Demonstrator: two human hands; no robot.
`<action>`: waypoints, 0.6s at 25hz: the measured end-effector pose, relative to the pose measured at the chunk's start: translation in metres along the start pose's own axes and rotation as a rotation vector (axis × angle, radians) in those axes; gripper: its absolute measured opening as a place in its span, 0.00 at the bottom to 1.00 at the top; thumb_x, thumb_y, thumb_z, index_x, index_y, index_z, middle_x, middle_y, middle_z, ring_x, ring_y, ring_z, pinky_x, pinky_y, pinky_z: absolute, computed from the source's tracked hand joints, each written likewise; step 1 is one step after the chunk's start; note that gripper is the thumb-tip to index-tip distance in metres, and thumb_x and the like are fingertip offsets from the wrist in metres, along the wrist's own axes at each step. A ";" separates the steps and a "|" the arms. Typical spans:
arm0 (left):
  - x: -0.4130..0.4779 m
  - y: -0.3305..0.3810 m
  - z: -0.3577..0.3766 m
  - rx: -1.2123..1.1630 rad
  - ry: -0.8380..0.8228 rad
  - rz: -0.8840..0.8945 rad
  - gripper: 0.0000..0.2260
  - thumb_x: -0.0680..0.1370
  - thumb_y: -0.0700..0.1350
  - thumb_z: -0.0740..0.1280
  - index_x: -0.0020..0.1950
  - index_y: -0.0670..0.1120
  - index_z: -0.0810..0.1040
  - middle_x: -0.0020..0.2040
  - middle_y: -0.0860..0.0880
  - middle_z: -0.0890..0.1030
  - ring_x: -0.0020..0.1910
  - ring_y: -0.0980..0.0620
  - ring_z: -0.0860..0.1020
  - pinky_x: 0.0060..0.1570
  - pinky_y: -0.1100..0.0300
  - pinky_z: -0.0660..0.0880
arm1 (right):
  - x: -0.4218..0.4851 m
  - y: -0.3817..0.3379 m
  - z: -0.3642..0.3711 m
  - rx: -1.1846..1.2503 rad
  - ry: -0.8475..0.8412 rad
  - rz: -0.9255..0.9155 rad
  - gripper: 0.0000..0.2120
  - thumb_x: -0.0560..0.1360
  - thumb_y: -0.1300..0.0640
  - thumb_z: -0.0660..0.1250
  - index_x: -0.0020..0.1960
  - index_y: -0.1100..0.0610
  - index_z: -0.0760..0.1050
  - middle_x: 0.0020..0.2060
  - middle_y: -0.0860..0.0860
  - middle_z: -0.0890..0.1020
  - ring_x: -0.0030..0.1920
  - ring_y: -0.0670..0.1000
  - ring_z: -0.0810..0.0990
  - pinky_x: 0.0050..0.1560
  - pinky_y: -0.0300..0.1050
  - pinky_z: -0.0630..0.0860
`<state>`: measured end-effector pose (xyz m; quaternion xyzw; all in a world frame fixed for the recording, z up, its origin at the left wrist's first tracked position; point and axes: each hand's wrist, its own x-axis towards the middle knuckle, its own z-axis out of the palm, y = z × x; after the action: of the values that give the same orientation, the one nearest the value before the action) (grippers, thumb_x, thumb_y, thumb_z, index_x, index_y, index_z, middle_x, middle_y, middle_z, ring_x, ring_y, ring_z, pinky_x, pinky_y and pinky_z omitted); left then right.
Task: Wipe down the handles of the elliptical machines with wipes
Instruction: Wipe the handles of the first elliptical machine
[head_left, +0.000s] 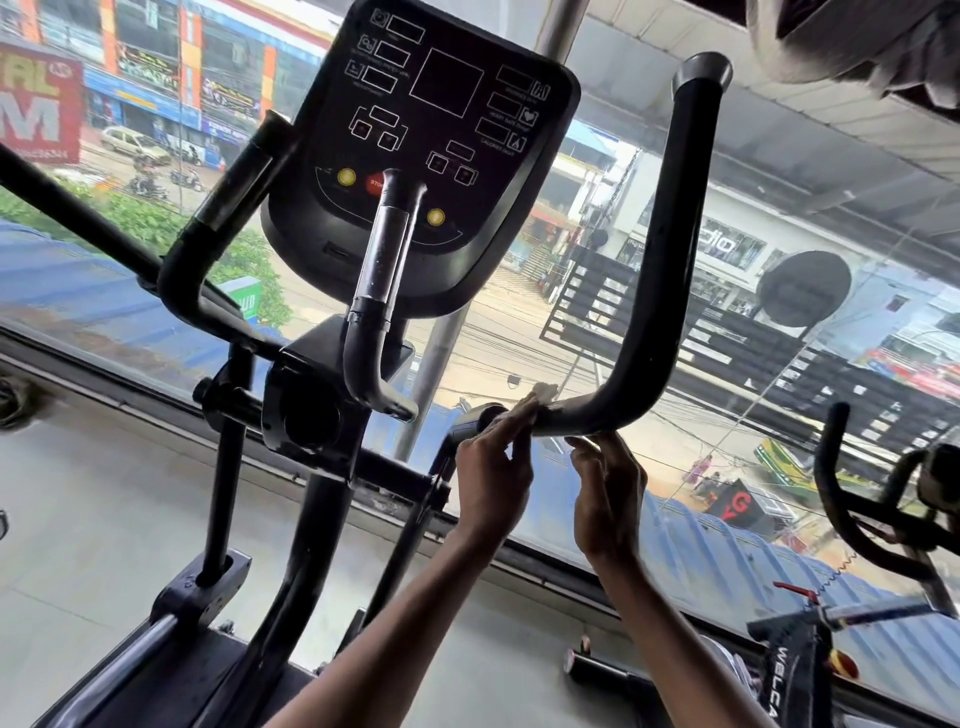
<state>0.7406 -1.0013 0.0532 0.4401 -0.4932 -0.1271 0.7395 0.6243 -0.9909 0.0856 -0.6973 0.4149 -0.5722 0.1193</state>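
head view. the elliptical machine's right handle (670, 234), a black curved bar, rises on the right side of the scene to a grey-capped top and bends at its low end into a near-level run toward the machine's middle.

the wipe (543, 396), small and pale, sits on top of this level run, just left of the bend. the left hand (493, 467) reaches up from below and pinches the wipe against the bar. its fingers (511, 415) are curled narrow round the wipe and the bar.

the right hand (608, 493) is just right of the left hand, apart from it, under the same run. its fingers (584, 446) are bent, with their tips up at the underside of the bar. whether they grip the bar cannot be told. both forearms enter from the near lower edge.

the console (421, 150), black and unlit, with two yellow buttons and one red button, stands at upper centre. a fixed centre grip (382, 270) with a shiny metal band stands in front of it. the left handle (218, 218), black, rises left of the console.

a large window (519, 332) spans the far side, giving onto a street with shops and vehicles. a second machine (857, 499) stands at the right edge, well apart from the hands. the grey floor (104, 493) lies at lower left.
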 end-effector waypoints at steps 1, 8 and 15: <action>0.000 0.012 0.000 -0.009 0.012 0.028 0.13 0.80 0.36 0.70 0.63 0.46 0.85 0.59 0.55 0.84 0.56 0.60 0.84 0.53 0.55 0.82 | 0.000 0.000 0.000 0.016 -0.004 -0.003 0.23 0.73 0.50 0.57 0.57 0.60 0.82 0.51 0.47 0.86 0.54 0.42 0.83 0.53 0.36 0.78; -0.010 0.022 0.000 -0.039 -0.009 0.208 0.16 0.80 0.33 0.69 0.66 0.44 0.83 0.63 0.49 0.84 0.62 0.55 0.83 0.57 0.57 0.82 | 0.001 -0.003 -0.003 0.022 -0.016 -0.020 0.21 0.73 0.49 0.56 0.58 0.52 0.82 0.51 0.46 0.86 0.56 0.47 0.84 0.52 0.35 0.78; -0.018 0.057 0.005 -0.127 0.079 0.150 0.15 0.80 0.34 0.69 0.66 0.43 0.83 0.62 0.47 0.84 0.63 0.54 0.82 0.60 0.57 0.81 | 0.000 -0.009 -0.003 0.009 -0.047 -0.068 0.20 0.76 0.51 0.56 0.61 0.52 0.80 0.53 0.44 0.85 0.57 0.41 0.83 0.54 0.32 0.76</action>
<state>0.7138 -0.9594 0.0862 0.3587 -0.4861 -0.0851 0.7923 0.6251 -0.9846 0.0925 -0.7235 0.3856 -0.5613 0.1127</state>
